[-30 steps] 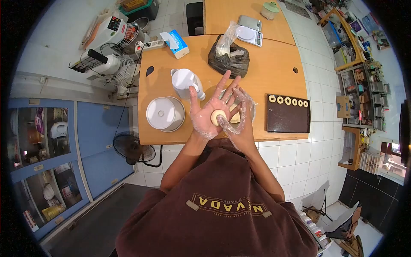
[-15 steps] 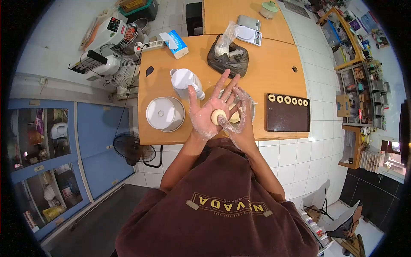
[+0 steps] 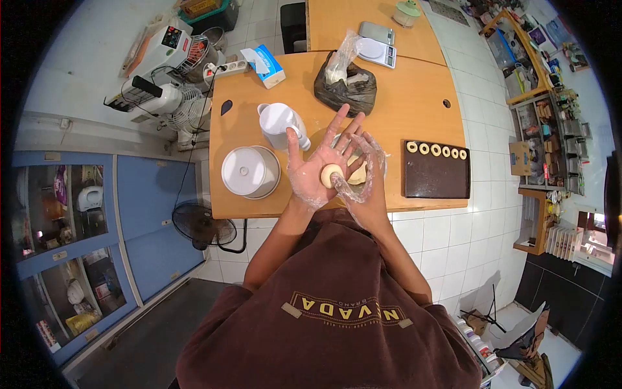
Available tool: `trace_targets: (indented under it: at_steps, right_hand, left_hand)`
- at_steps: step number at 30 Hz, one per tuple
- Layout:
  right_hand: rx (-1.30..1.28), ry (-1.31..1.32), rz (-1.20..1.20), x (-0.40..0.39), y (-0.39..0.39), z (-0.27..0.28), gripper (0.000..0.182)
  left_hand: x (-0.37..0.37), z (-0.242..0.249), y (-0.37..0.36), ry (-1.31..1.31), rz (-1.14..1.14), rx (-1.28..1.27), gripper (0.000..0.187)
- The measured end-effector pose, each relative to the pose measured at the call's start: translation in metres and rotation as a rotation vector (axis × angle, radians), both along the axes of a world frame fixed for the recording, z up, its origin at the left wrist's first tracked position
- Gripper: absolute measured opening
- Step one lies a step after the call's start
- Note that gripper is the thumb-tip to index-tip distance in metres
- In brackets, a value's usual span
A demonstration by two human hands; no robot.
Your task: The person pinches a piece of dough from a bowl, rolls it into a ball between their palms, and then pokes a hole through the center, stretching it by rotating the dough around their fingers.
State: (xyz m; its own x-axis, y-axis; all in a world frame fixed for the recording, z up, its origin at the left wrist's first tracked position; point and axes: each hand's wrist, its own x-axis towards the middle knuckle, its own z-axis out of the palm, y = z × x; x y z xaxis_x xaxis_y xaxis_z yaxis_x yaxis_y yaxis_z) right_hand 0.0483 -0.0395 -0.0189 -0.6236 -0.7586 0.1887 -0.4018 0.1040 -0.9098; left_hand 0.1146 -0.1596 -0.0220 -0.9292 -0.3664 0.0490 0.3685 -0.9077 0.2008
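My left hand (image 3: 310,170) is turned palm up with its fingers spread, pale and floury. On its palm rests a small round piece of dough (image 3: 329,176). The thumb of my right hand (image 3: 363,194) presses into the middle of that piece, while its other fingers curve up beside and behind my left fingers. A clear, floury film covers much of the right hand. Partly hidden behind both hands is a bowl (image 3: 383,170) with more pale dough (image 3: 357,174) in it.
A dark tray (image 3: 437,178) with a row of several dough rings (image 3: 435,150) lies at the right. Leftward stand a white lidded tub (image 3: 244,171) and a white jug (image 3: 277,120). Farther back are a black plastic bag (image 3: 353,97), a tissue box (image 3: 269,69) and a scale (image 3: 378,52).
The thumb of my right hand has shifted slightly in the dough piece, and the right hand has turned a little. My left hand stays almost in place.
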Motion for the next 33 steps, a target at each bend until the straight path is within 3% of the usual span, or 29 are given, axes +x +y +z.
trace_targets:
  at_steps: [2,5,8,11,17,20,23,26,29,33]
  right_hand:
    - [-0.009,-0.001,-0.013,0.000,0.000,0.001,0.067]
    - [0.097,0.263,0.030,-0.001,0.003,0.010,0.054]
    - [0.053,0.356,0.065,-0.005,0.004,0.009,0.043]
    - [0.101,0.165,0.105,-0.005,0.006,0.011,0.038]
    - [0.076,0.022,0.137,-0.006,0.005,0.015,0.032]
    - [0.123,-0.220,0.118,-0.005,0.003,0.010,0.030]
    - [-0.117,-0.443,0.016,0.002,-0.003,0.002,0.028]
    - [-0.046,-0.353,0.012,0.002,-0.003,0.006,0.030]
    - [0.033,-0.055,0.081,-0.004,0.000,0.015,0.032]
    - [0.081,-0.042,0.108,-0.006,0.001,0.016,0.032]
  left_hand:
    - [-0.001,0.000,-0.001,0.000,-0.009,0.001,0.109]
    - [0.000,-0.003,-0.004,-0.034,-0.016,-0.003,0.105]
    - [-0.001,-0.014,-0.007,-0.086,-0.012,0.004,0.103]
    - [0.002,-0.017,-0.009,-0.123,-0.023,-0.018,0.102]
    - [0.005,-0.017,-0.012,-0.107,-0.059,-0.010,0.099]
    - [0.004,-0.014,-0.012,-0.106,-0.046,-0.024,0.099]
    - [0.003,-0.011,-0.008,-0.111,-0.027,-0.037,0.099]
    - [0.001,-0.009,-0.007,-0.087,-0.035,-0.043,0.099]
    - [0.001,-0.010,-0.008,-0.094,-0.040,-0.061,0.099]
    - [0.002,-0.014,-0.013,-0.119,-0.046,-0.077,0.098]
